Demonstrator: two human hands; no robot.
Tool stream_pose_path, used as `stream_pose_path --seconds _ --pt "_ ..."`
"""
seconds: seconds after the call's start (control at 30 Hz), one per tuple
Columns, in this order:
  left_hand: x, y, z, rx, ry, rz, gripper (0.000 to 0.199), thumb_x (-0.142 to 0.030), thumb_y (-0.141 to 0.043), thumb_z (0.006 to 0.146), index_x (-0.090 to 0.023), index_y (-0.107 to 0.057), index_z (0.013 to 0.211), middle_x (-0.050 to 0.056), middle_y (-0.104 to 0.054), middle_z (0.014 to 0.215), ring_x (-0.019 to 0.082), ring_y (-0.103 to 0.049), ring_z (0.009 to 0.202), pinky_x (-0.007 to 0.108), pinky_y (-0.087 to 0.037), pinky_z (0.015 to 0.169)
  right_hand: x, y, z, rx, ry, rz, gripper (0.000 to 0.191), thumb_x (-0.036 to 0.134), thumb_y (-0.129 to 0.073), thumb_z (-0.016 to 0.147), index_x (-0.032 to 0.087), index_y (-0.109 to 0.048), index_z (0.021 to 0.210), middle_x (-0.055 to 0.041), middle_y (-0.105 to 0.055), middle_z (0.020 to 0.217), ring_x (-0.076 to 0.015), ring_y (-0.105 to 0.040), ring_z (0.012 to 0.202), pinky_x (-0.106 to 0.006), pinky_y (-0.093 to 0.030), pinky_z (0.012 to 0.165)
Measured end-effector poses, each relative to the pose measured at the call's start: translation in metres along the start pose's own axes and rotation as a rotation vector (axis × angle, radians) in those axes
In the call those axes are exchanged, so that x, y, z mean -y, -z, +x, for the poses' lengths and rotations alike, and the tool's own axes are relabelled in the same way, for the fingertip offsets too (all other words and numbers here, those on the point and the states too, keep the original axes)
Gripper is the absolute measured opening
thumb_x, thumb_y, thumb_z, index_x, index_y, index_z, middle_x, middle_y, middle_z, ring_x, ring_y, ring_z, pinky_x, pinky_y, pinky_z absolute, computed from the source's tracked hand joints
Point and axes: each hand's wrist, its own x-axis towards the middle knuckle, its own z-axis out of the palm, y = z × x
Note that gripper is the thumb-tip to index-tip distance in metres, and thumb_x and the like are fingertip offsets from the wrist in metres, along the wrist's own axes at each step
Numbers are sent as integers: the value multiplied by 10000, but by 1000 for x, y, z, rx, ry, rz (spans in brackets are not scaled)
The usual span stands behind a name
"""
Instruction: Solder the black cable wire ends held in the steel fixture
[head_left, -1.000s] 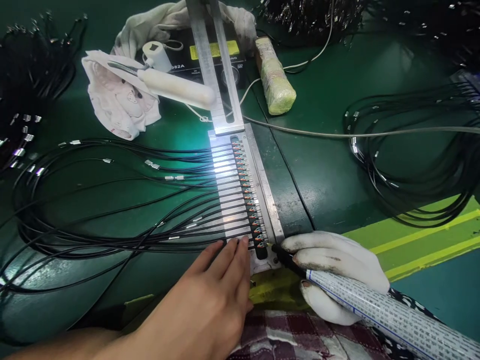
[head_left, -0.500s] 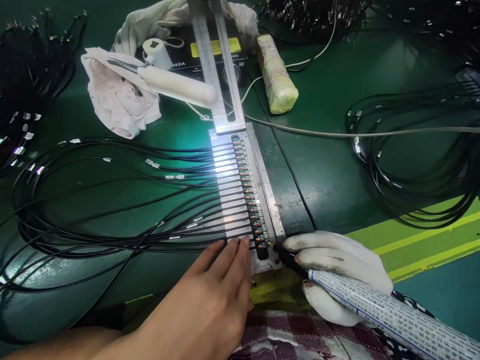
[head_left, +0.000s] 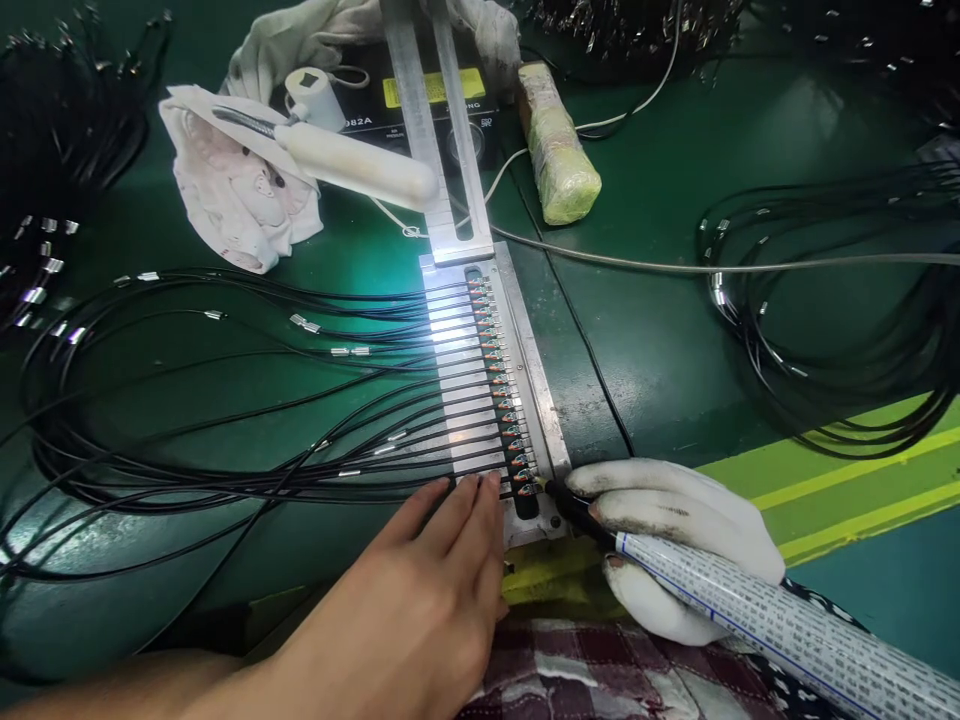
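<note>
Thin, looped black cables run rightward; the bare left hand rests extended, unclenched fingers low on the slotted silver metal plate (orange-tinged cable tips line it); the white-gloved right hand grips a black-nosed, print-covered white tube, nose near the lowest tips.

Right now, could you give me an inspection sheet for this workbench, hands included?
Surface: green table, yellow-green band at right.
Work things: black wires side by side across a metal holder.
Clutter: white cloth, plastic-wrapped block.
Hands: left hand, bare, at the holder's near end; right hand, gloved, grips a pen-like tool, its tip by the nearest wire ends.
Cables: pale cord and thin black cord, right of the holder.
Surroundings: dark wire bundle far left; black box behind.
</note>
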Motion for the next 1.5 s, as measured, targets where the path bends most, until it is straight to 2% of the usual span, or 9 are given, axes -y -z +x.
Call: stream_pose_path --seconds 0.3,0.43,0.57,1.0,1.5 --pt "-2 3 0 14 -7 23 421 -403 -569 892 -108 -684 1169 154 -623 1294 292 -614 1136 405 -438 963 0 3 1 -3 35 -40 198 197 -639 753 176 -626 950 -93 -750 974 -209 -736 862 -293 -633 719" --pt "-4 6 0 16 -25 34 391 -402 -537 908 -151 -696 1163 111 -641 1278 265 -631 1121 383 -441 963 7 9 -3 -11 62 -59 147 185 -579 790 183 -618 932 -96 -750 961 -209 -738 847 -297 -631 687" --pt "-5 6 -1 29 -42 11 349 -396 -530 918 -181 -720 1119 82 -659 1257 248 -642 1105 368 -452 951 10 9 -8 -8 22 -41 154 172 -580 772 181 -620 921 -93 -745 964 -207 -735 843 -297 -625 691" --pt "-5 6 2 -22 -17 -10 348 -392 -557 904 -159 -719 1105 91 -678 1230 249 -649 1073 358 -477 922 6 3 -7 19 -9 -20 183 180 -617 748 176 -630 931 -89 -748 974 -192 -732 863 -278 -614 722" --pt "-7 3 -2 5 -15 -28 358 -390 -552 918 -137 -705 1119 113 -669 1245 259 -622 1101 375 -450 966 6 2 -9 12 23 54 222 150 -620 716 174 -618 937 -68 -740 897 -206 -729 860 -305 -617 705"
